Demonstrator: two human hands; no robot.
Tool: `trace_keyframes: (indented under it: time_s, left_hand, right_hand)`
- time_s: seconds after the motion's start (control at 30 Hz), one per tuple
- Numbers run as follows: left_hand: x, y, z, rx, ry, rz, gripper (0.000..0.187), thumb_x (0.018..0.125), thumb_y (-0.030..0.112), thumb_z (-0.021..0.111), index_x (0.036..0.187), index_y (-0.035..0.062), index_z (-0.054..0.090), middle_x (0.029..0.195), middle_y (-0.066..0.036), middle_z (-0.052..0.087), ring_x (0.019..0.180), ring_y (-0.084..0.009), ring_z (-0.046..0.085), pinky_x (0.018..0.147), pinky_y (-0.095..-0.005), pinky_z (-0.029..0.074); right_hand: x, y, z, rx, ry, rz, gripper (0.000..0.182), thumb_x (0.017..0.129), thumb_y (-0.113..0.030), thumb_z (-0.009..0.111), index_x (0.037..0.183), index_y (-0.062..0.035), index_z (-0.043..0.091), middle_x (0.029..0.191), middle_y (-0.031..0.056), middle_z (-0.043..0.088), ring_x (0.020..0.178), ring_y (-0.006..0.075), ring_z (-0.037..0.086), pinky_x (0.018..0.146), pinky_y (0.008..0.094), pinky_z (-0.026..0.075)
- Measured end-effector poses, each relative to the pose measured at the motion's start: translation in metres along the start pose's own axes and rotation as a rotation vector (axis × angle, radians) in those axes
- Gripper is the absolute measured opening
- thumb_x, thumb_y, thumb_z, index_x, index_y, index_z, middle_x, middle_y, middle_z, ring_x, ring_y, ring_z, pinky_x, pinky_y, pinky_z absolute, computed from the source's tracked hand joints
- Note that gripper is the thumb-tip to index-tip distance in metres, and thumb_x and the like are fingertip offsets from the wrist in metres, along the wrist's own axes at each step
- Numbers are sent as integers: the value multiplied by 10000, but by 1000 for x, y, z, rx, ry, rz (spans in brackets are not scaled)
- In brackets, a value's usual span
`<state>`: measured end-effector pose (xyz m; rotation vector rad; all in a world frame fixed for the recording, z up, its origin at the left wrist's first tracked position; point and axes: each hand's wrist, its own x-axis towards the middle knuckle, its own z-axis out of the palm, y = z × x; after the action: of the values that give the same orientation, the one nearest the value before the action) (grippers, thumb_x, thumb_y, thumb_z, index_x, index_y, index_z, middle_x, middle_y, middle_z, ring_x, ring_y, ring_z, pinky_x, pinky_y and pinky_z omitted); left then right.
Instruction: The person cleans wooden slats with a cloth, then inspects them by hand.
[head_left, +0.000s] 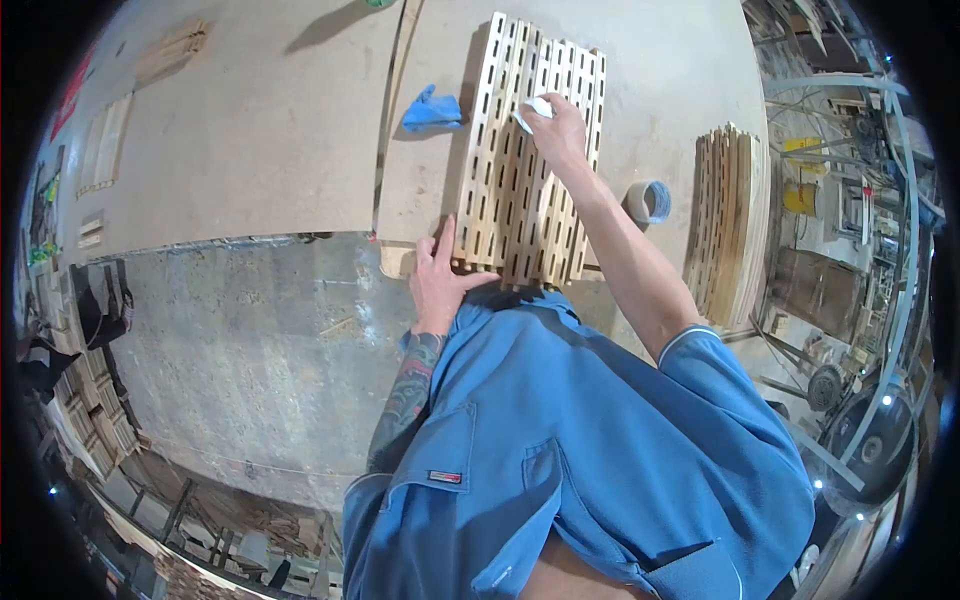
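Several slotted wooden strips lie side by side in a bundle on the table in front of me. At the bundle's near left corner is my left hand, its thumb and index finger spread apart along the strips' edge and ends. Over the upper part of the strips, my right hand is closed on a white cloth, which looks folded or crumpled. Where the cloth meets the wood is partly hidden by the fingers. A blue cloth lies crumpled just left of the strips.
A roll of tape sits right of the strips. Farther right is a stack of similar slotted strips. More wood pieces lie at the far left of the table. Machinery with a large dark wheel stands at the right.
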<state>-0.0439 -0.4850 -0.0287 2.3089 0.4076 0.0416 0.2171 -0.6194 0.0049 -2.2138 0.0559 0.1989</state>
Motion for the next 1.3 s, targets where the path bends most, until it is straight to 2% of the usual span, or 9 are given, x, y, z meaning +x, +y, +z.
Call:
trace_keyframes:
  time_s: [0.27,0.4,0.53,0.63,0.67,0.77,0.87,1.17,1.3]
  left_hand:
    - [-1,3,-3,-8,-52,-48,1135,572,612,860,1531,196,420,1096,-158,498,966,-360,593,769,-465,554]
    - [-1,3,-1,-8,7,-12,1155,547,541,908,1532,184,422,994,-117,481,886,-315,560,758,-440,520]
    - [0,4,-3,-15,-43,-46,1136,562,605,870,1515,158,441,1110,-171,506,980,-373,600,783,-464,558]
    - [0,2,-2,-1,-53,-47,1141,563,617,864,1517,158,438,1110,-172,507,980,-373,600,781,-468,557]
    - [0,2,-1,-9,-37,-35,1146,562,622,861,1521,166,433,1102,-170,504,972,-370,597,779,-471,554]
    - [-1,2,-1,-9,-50,-43,1144,565,624,860,1525,176,429,1096,-169,499,968,-369,594,786,-470,551]
    - [0,3,0,-1,-46,-46,1141,566,623,861,1527,185,428,1102,-167,494,978,-366,591,801,-473,548]
    - [-2,1,3,4,-43,-61,1154,547,606,882,1516,157,443,1106,-164,493,974,-358,575,800,-463,538]
    - [-2,1,3,-11,-27,-48,1152,548,606,881,1511,142,452,1092,-159,495,963,-346,563,803,-460,526]
  right_hand:
    - [29,1,6,23,87,-34,283,844,-242,747,1023,-25,706,909,167,721,814,265,690,763,376,528]
    - [40,-4,1,52,71,53,293,849,-253,750,1035,-31,709,910,169,724,810,260,692,766,372,529]
    - [46,-7,3,13,60,13,298,841,-249,742,1045,-33,712,945,172,731,857,287,703,799,380,538]
    - [56,-5,7,-62,48,-34,273,882,-247,743,1043,-32,695,876,109,704,714,165,644,616,339,509]
    - [61,-4,10,-58,87,-43,326,821,-254,743,1061,-36,714,993,185,725,895,334,698,821,406,538]
    - [73,-6,9,-76,138,-67,331,829,-257,738,1075,-38,712,993,181,726,901,326,700,826,411,537]
    - [84,-10,2,-14,132,5,325,872,-274,744,1086,-34,700,977,133,719,860,218,671,781,368,521]
    - [101,-13,4,-82,53,-19,334,888,-281,731,1124,-46,703,1041,150,724,932,233,690,831,372,528]
    - [118,-16,7,-54,117,-38,309,828,-248,732,1081,-70,721,1011,182,731,928,317,708,850,401,538]
